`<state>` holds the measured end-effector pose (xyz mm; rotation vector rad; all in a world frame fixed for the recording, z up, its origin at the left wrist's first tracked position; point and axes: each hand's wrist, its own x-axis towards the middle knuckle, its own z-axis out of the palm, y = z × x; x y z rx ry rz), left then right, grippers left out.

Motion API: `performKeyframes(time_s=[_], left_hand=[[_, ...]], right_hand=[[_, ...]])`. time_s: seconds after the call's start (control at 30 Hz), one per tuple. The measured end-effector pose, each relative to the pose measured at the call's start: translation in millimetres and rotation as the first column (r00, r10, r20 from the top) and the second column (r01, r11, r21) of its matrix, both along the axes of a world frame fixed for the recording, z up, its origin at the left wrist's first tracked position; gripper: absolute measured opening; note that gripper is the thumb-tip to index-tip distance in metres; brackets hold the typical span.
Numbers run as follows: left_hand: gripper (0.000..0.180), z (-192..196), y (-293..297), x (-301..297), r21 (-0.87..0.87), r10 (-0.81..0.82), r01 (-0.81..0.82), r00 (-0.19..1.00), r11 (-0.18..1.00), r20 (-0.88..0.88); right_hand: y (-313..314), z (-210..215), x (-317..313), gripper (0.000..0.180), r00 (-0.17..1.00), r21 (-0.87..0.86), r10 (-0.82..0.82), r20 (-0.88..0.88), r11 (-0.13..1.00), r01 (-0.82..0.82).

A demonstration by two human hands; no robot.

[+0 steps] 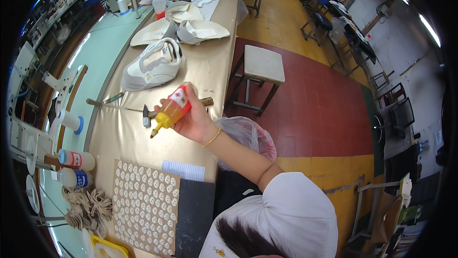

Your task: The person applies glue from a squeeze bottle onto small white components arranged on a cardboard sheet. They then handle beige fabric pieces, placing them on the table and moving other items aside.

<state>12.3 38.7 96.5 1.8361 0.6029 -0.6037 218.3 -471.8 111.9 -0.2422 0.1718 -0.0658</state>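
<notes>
My right hand (194,120) is closed around a squeeze bottle (177,107) with a red label and a yellow nozzle cap. The bottle is tilted, its dark-tipped nozzle pointing down and left above the workbench. Behind and below it lies a hammer (146,110), its handle partly hidden by my hand. Beyond stands a white and grey shoe (155,65). Nearer my body, a brown board (145,208) bears rows of small white oval pieces, next to a dark slab (194,215) and a lined paper (183,169). My left hand is out of view.
Two capped bottles (76,168) and a heap of beige strips (86,208) line the left edge. Shoe uppers (202,30) lie farther back. A stool (263,64) stands right of the bench, near a plastic bag (248,138). A thin tool (112,104) lies beside the hammer.
</notes>
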Motion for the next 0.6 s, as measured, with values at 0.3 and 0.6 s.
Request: performKeyframes(time_s=[0.3, 0.6], left_hand=[[0.035, 55.1, -40.1, 37.8, 0.002, -0.086, 0.087, 0.982, 0.996, 0.171], [0.072, 26.0, -13.3, 23.5, -0.145, -0.114, 0.148, 0.969, 0.978, 0.22]], right_hand=[[44.1, -19.6, 30.8, 0.05, 0.986, 0.104, 0.163, -0.027, 0.982, -0.159], [72.0, -13.3, 65.0, 0.033, 0.915, 0.079, 0.352, 0.199, 0.925, -0.373]])
